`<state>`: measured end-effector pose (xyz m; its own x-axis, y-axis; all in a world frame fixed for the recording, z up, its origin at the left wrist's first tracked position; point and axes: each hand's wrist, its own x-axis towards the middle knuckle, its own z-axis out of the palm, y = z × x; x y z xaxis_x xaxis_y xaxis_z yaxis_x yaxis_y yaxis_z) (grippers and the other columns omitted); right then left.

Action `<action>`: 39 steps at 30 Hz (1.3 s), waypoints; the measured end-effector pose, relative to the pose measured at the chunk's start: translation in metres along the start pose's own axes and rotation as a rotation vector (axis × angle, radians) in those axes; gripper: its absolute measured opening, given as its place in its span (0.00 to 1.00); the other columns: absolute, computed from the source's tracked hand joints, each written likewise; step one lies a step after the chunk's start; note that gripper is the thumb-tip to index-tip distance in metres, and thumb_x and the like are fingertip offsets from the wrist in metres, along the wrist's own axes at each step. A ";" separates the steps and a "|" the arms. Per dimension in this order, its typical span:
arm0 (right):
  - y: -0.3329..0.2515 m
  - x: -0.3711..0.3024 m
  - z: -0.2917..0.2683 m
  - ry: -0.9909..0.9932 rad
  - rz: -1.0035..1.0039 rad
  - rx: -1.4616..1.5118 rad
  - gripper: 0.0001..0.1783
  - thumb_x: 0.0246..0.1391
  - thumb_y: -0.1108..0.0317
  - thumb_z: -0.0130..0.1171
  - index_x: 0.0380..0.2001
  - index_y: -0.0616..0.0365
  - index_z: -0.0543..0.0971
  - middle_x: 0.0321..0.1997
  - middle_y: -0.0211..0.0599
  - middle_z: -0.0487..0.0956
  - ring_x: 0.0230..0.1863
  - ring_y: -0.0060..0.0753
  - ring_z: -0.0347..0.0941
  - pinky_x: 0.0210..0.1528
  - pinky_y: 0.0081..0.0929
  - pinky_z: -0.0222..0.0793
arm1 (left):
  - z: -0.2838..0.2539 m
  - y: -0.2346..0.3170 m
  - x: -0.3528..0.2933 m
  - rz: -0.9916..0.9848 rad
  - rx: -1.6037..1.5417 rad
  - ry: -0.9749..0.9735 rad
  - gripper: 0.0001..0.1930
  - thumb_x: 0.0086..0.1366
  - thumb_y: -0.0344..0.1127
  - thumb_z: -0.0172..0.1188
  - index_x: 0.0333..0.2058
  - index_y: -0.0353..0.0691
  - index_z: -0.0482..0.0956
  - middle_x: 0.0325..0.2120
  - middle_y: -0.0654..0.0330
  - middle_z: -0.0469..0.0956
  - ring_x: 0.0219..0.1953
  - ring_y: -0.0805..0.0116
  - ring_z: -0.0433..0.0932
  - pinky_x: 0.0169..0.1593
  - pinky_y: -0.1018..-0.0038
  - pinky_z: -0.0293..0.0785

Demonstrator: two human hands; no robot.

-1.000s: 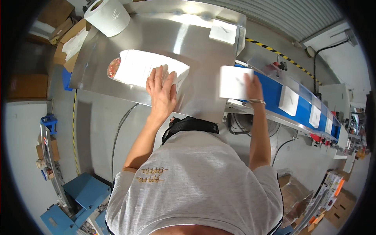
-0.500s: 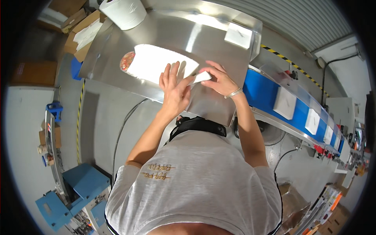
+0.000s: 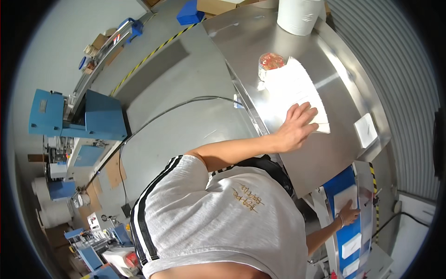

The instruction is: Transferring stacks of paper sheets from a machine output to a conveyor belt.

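Observation:
On the steel table, my left hand (image 3: 297, 128) rests with fingers apart on the near end of a long, fanned row of white sheets or flat packets (image 3: 292, 86). Beyond the row's far end lies a clear round container (image 3: 272, 61) with red and gold contents. Off to the right, my right hand (image 3: 349, 215) reaches over the blue conveyor belt (image 3: 338, 183). Its fingers are bent at the near edge of a flat white packet (image 3: 345, 197) that lies on the belt; part of the grip is hidden.
More white packets (image 3: 351, 245) lie further down the belt, beside a clear side guard. A single white packet (image 3: 366, 130) sits at the table's right edge. A large white roll (image 3: 300, 16) stands at the back. A black cable (image 3: 200, 98) crosses the floor on the left.
My body has turned right. The right hand has left the row, where both hands met at a small white piece, and reached out to the belt. My left hand stays at the row's end.

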<state>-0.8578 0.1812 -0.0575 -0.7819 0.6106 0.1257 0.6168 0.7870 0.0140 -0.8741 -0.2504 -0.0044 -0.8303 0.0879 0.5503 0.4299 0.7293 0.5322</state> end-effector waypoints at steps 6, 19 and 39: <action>-0.189 -0.020 -0.025 -0.314 -0.971 0.846 0.34 0.46 0.61 0.69 0.56 0.56 0.70 0.55 0.44 0.71 0.58 0.40 0.66 0.61 0.33 0.60 | 0.015 -0.028 0.017 0.016 0.052 0.008 0.23 0.40 0.23 0.60 0.40 0.43 0.79 0.60 0.48 0.59 0.64 0.40 0.51 0.59 0.41 0.48; -0.141 0.054 0.057 -0.376 -0.470 1.005 0.24 0.58 0.54 0.56 0.45 0.67 0.75 0.44 0.51 0.78 0.42 0.38 0.74 0.46 0.32 0.68 | 0.050 -0.030 0.059 -0.060 0.249 -0.037 0.21 0.56 0.27 0.59 0.50 0.44 0.75 0.60 0.47 0.60 0.62 0.43 0.56 0.63 0.53 0.52; -0.245 0.014 0.008 -0.628 -0.979 1.289 0.19 0.54 0.57 0.61 0.44 0.57 0.73 0.45 0.36 0.74 0.45 0.27 0.68 0.44 0.23 0.67 | 0.048 -0.013 0.069 -0.022 0.171 -0.055 0.24 0.54 0.33 0.62 0.52 0.44 0.73 0.62 0.47 0.56 0.64 0.41 0.51 0.64 0.50 0.46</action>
<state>-1.0206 -0.0028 -0.0671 -0.8975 -0.4036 0.1777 -0.2856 0.2250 -0.9316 -0.9541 -0.2208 -0.0038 -0.8592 0.1039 0.5010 0.3483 0.8360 0.4240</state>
